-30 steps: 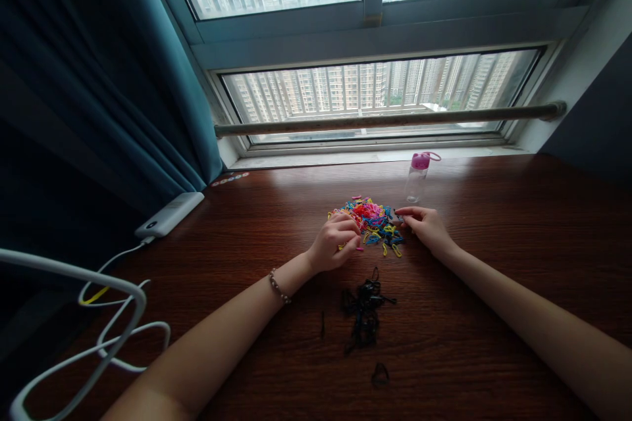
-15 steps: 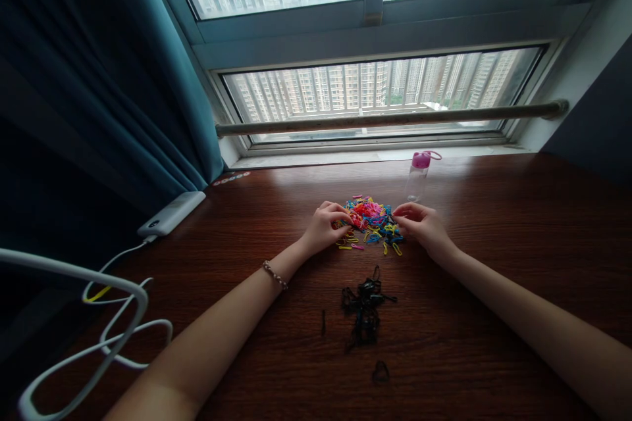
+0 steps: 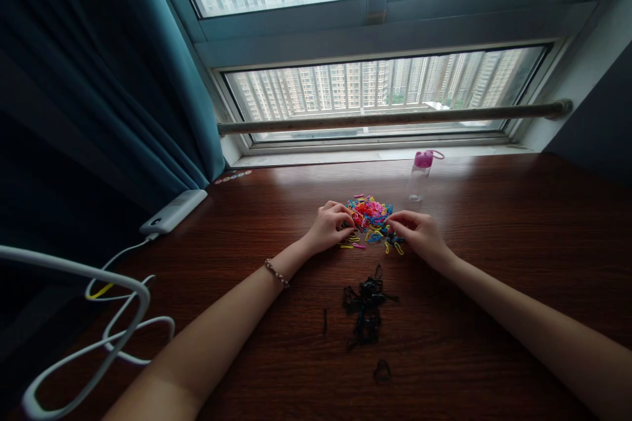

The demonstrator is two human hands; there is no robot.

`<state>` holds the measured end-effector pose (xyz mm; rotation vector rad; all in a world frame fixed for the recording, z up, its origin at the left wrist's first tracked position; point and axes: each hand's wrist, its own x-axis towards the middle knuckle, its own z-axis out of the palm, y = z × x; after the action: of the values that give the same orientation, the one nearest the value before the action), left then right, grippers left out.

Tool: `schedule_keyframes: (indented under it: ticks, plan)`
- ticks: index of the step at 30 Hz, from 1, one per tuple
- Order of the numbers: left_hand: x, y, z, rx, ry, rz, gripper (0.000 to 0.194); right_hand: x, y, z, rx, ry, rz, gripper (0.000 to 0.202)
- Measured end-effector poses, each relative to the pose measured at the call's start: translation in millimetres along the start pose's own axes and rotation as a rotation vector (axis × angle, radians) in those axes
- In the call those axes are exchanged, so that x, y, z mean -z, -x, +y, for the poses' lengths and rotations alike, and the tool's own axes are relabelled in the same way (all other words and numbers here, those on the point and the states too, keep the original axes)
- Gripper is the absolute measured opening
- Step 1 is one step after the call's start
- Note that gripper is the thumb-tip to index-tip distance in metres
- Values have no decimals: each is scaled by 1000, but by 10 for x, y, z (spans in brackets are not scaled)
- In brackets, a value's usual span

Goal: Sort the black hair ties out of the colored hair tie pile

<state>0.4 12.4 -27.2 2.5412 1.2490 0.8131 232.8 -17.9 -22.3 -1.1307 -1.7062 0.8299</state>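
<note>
A loose heap of small coloured rubber bands [image 3: 370,212] in pink, red, yellow and blue lies on the brown wooden table. At its left edge, my left hand [image 3: 332,227] rests with bent fingers and thumb closed in on the bands. My right hand [image 3: 419,235] pinches thumb and forefinger together at the heap's right side, among blue and dark bands. Whatever sits between the fingertips of either hand is too small to make out. Closer to me is a tangled pile of black rubber bands [image 3: 366,309]. One lone black band [image 3: 382,370] lies in front of that pile.
Behind the heap stands a clear bottle [image 3: 419,181] with a pink lid. A white power bank [image 3: 172,214] with a looped white cable [image 3: 143,299] sits at the left by the blue curtain [image 3: 113,66]. A thin dark strip [image 3: 324,321] lies left of the black pile.
My right hand has shifted a little left, its fingertips further over the coloured heap. My left hand stays nearly where it was. The whole view has shifted slightly.
</note>
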Motion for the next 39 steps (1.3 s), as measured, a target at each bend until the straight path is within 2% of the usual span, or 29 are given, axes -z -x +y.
schedule_keyframes:
  ticks: [3,6,11,19,26,29,31,36,39]
  plan:
    - [20,1,16,7,27,-24,3,84,-77,112,-102,-48,128,25]
    - [34,1,22,18,54,-47,4,109,-95,148,-140,-94,162,23]
    - [36,-3,1,25,102,-48,3,87,-84,126,-155,-108,152,24]
    - [25,10,-50,78,306,67,6,105,-86,124,-157,-83,153,28]
    - [2,-8,-108,139,428,108,13,156,-122,104,-127,-71,156,30]
    - [-1,-15,-122,135,446,107,16,236,-177,99,-150,-89,77,29]
    - [-3,-16,-128,131,436,114,16,284,-206,95,-178,-89,37,28]
    - [7,-11,-97,140,229,250,10,310,-222,88,-217,-57,88,28]
    - [30,2,-14,83,66,213,6,323,-235,112,-222,-30,61,27]
